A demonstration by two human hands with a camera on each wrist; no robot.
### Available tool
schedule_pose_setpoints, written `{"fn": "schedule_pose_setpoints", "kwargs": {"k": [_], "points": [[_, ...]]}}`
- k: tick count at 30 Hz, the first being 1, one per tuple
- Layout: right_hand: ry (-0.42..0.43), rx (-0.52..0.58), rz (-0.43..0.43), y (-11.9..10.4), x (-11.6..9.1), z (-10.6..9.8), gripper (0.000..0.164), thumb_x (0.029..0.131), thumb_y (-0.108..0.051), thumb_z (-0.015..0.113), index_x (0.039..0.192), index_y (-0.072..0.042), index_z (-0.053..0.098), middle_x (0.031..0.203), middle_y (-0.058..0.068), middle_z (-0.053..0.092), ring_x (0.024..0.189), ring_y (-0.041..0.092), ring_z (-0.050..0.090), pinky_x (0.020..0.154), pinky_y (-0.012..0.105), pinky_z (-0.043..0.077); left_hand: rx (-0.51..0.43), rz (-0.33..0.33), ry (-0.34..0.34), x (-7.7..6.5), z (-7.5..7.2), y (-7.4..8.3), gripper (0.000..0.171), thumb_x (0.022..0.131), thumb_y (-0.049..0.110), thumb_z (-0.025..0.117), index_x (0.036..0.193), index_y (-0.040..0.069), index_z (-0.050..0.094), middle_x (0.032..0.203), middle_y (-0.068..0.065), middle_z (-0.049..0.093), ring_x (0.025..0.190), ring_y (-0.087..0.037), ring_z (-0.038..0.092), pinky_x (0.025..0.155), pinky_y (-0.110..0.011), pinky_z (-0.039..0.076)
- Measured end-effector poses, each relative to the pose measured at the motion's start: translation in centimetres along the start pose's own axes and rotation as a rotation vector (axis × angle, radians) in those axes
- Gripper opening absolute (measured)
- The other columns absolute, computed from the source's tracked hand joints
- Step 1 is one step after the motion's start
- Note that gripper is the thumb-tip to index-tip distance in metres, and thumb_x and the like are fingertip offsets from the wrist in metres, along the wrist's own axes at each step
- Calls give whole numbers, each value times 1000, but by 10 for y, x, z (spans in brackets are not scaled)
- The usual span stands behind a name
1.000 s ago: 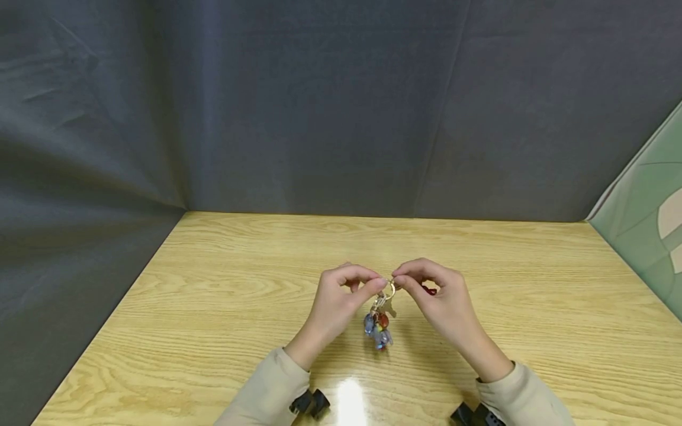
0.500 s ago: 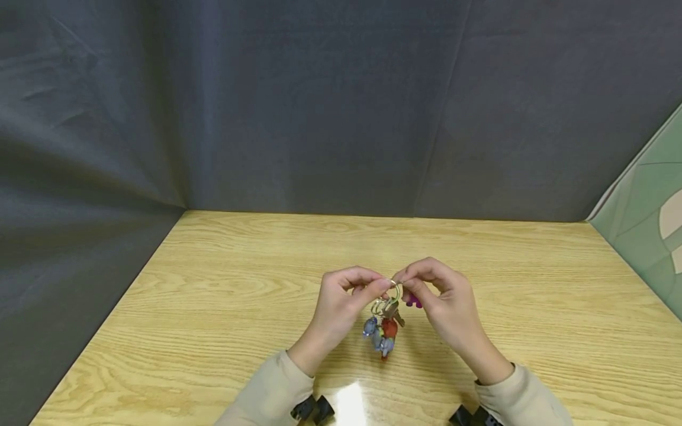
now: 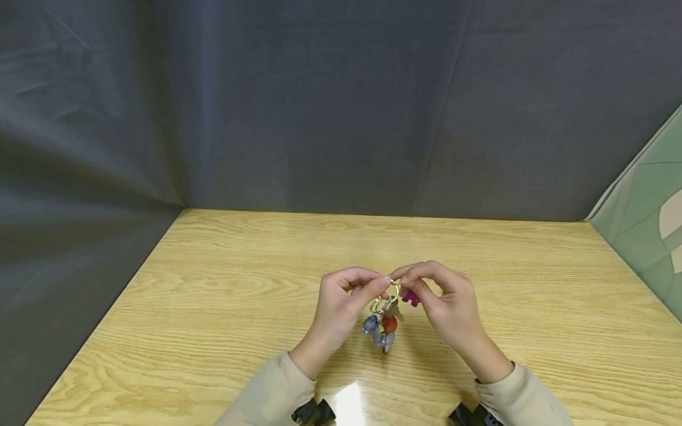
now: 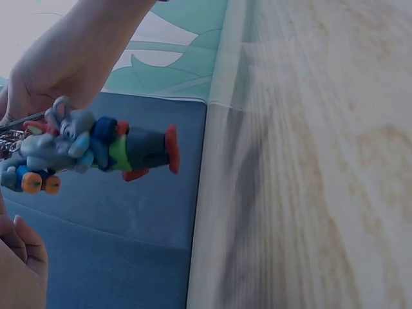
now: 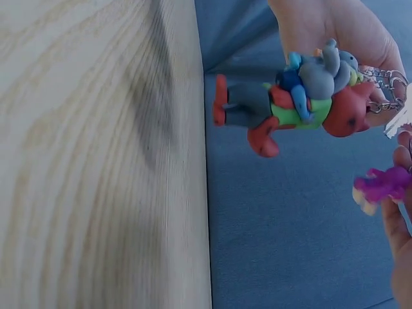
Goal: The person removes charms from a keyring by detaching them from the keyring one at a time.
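Note:
Thumb and index finger of my left hand pinch a gold key ring in the head view. From it hang metal keys and several chained rubber figurines. In the right wrist view these include a red fox-like figurine in a green top and a grey elephant figurine. One with orange parts shows in the left wrist view. My right hand meets the ring's top from the other side, its fingers pinching a small purple charm by its upper end. The exact grip is hidden.
The bunch hangs above a wooden table. A dark cloth rises behind it and along the left, and a green patterned cloth stands at the right. Black wrist devices sit below the sleeves.
The key ring has turned, and the keys and figurines have swung slightly right. The purple charm has shifted from behind the right hand to below its fingertips, nearer the ring.

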State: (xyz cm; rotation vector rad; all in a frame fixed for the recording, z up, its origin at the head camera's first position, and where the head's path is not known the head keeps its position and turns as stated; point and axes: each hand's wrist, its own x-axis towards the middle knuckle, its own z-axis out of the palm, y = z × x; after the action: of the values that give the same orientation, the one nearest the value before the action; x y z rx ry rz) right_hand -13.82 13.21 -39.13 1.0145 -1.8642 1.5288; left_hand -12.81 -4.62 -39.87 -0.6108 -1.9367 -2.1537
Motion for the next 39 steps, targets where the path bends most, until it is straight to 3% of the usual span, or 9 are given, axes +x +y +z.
{"fn": "schedule_pose_setpoints", "kwargs": {"k": [11, 21, 24, 28, 33, 37, 39], "points": [[27, 90, 6, 7, -3, 2, 7, 90, 11, 61, 86, 5, 61, 95, 3, 74, 84, 7, 67, 74, 18, 50, -77, -56, 37, -1, 5, -4, 22, 89, 10, 72, 90, -12, 70, 79, -29, 67, 70, -10, 65, 73, -27, 53], [25, 57, 8, 3, -2, 1, 17, 85, 20, 60, 85, 3, 62, 93, 5, 74, 75, 9, 66, 69, 19, 51, -60, -58, 60, -2, 6, -1, 22, 89, 13, 73, 90, -9, 71, 75, -14, 70, 69, -11, 64, 69, -25, 51], [10, 44, 20, 2, -1, 0, 12, 91, 12, 61, 84, 1, 62, 94, 2, 73, 76, 9, 66, 68, 20, 51, -70, -61, 72, -3, 7, -1, 22, 89, 12, 73, 90, -10, 71, 73, -3, 70, 69, -10, 65, 68, -24, 51], [5, 74, 46, 1, -1, -1, 10, 94, -2, 61, 84, 1, 62, 95, -1, 73, 78, 9, 66, 68, 21, 51, -88, -58, 76, -2, 8, -1, 23, 89, 10, 73, 90, -12, 70, 74, 1, 70, 69, -10, 65, 69, -24, 52], [11, 102, 46, 0, 0, -1, 15, 96, -8, 61, 85, 2, 61, 95, -2, 73, 83, 8, 67, 69, 19, 50, -106, -49, 50, -2, 8, -1, 26, 89, 12, 73, 90, -13, 70, 76, -11, 71, 69, -9, 65, 71, -26, 53], [21, 95, -55, 4, 0, -1, 22, 97, -13, 60, 83, 4, 60, 92, 4, 74, 79, 8, 67, 68, 18, 50, -117, -46, 34, -2, 8, -1, 26, 90, 11, 72, 90, -14, 69, 78, -31, 66, 68, -9, 65, 70, -26, 53], [24, 88, -129, 7, 0, 0, 23, 99, -8, 59, 81, 5, 60, 89, 10, 73, 80, 8, 68, 70, 18, 51, -123, -54, 30, -2, 7, -1, 25, 90, 9, 71, 90, -16, 68, 77, -29, 67, 68, -9, 65, 70, -26, 53]]}}
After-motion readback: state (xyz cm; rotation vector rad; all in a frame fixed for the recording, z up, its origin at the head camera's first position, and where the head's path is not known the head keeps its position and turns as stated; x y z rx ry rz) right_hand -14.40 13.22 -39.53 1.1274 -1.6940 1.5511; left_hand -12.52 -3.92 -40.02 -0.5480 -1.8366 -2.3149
